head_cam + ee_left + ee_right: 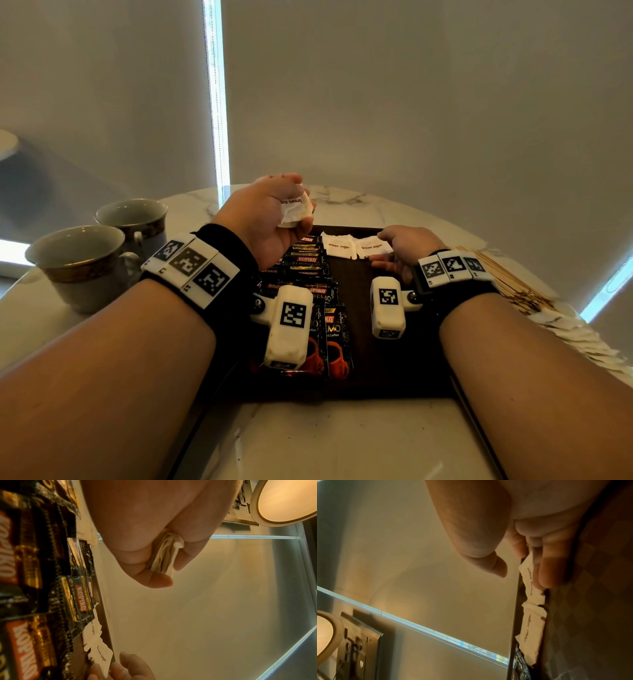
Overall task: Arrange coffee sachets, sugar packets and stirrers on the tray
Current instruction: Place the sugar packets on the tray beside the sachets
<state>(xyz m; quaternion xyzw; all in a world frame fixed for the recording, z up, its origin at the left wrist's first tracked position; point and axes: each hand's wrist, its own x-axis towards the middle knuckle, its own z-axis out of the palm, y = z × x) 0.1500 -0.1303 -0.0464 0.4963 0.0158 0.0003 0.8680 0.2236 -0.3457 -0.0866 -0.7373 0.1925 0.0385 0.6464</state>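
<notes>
A dark wooden tray lies before me on the marble table. Several black Kopiko coffee sachets overlap in a column down its left side. Two white brown sugar packets lie side by side at the tray's far edge. My left hand, raised above the far left of the tray, grips a small stack of brown sugar packets between thumb and fingers. My right hand lies low, its straight fingers pressing on the right-hand sugar packet.
Two ceramic cups with gold bands stand on the table to the left of the tray. To the right of the tray lie a bundle of wooden stirrers and several more white sugar packets.
</notes>
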